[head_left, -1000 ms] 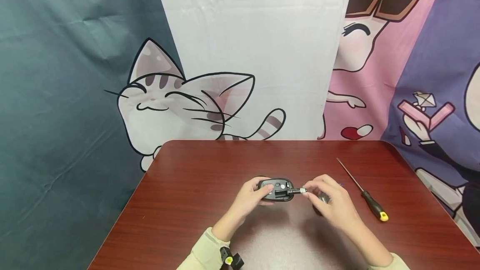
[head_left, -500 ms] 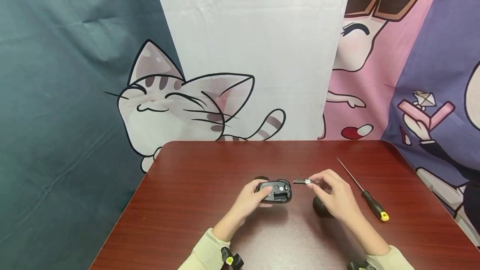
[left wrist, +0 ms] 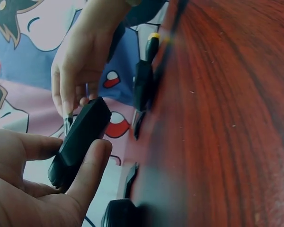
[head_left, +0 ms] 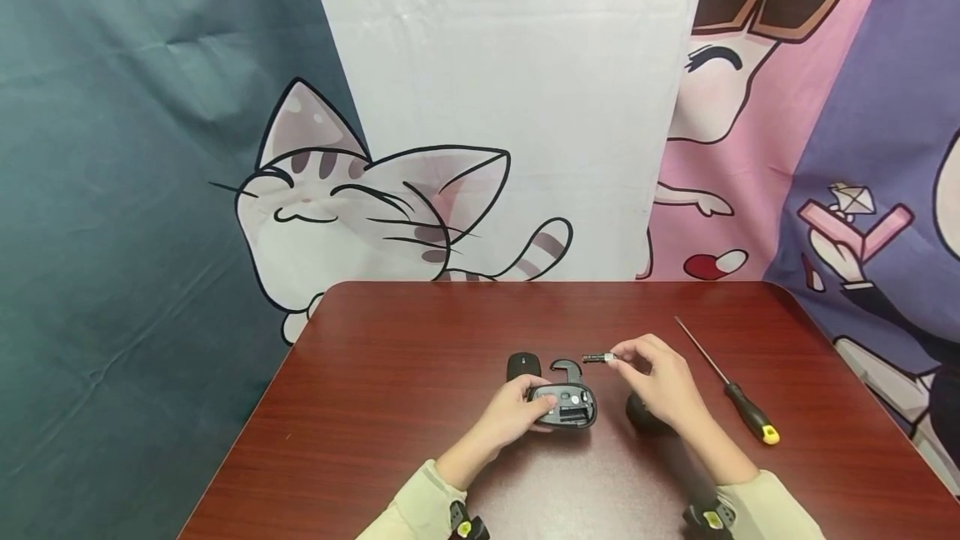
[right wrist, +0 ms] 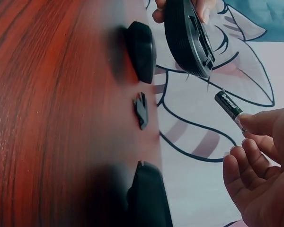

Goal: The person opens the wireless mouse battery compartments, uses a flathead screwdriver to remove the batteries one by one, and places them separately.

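Above one table (head_left: 390,348), the left hand (head_left: 506,419) half-closes round the mouse (head_left: 573,400), underside up; the right hand (head_left: 663,380) pinches the battery (head_left: 595,358) thumb-to-finger, apart from the mouse. Recommended: keep the mouse still, the battery clear of its rim. Count: two hands, one screwdriver (head_left: 742,407), one held mouse, two dark bodies (head_left: 523,363) (head_left: 642,415) lying, one curved cover (head_left: 573,372), one battery.

"Sunmol" on the battery (right wrist: 228,105)
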Available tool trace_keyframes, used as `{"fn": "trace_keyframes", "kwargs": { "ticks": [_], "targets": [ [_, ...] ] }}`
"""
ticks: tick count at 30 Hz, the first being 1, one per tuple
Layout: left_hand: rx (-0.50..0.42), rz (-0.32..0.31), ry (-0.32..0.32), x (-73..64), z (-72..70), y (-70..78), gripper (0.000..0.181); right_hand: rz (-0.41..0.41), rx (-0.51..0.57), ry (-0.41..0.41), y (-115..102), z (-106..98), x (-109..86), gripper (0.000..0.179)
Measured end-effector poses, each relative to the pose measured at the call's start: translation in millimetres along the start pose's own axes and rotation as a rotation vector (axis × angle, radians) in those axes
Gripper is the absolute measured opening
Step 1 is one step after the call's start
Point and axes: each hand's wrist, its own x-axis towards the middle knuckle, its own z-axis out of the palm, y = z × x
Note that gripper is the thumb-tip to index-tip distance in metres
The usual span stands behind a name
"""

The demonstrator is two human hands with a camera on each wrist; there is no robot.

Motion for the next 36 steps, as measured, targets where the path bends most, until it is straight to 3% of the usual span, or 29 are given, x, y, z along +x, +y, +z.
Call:
{"fn": "trace_keyframes", "kwargs": {
  "ticks": [6,13,25,36],
  "targets": [
    [0.059,-0.026,-0.003,1.9,5.7,-2.7,0.029,0.043,-0.027,-0.032,8.1,5.3,3.7,0.012],
    [0.109,-0.043,-0.016,3.7,10.1,-3.7,0.030,0.125,-0.073,-0.157,13.8,10.6,9.9,0.009],
    [0.092,-0.053,-0.026,9.2,19.4,-9.5,0.025,0.149,-0.145,-0.277,18.3,16.3,12.3,0.007],
    [0.100,-0.081,-0.048,13.6,23.5,-16.8,0.027,0.147,-0.211,-0.330,26.2,18.7,11.8,0.007]
  ]
}}
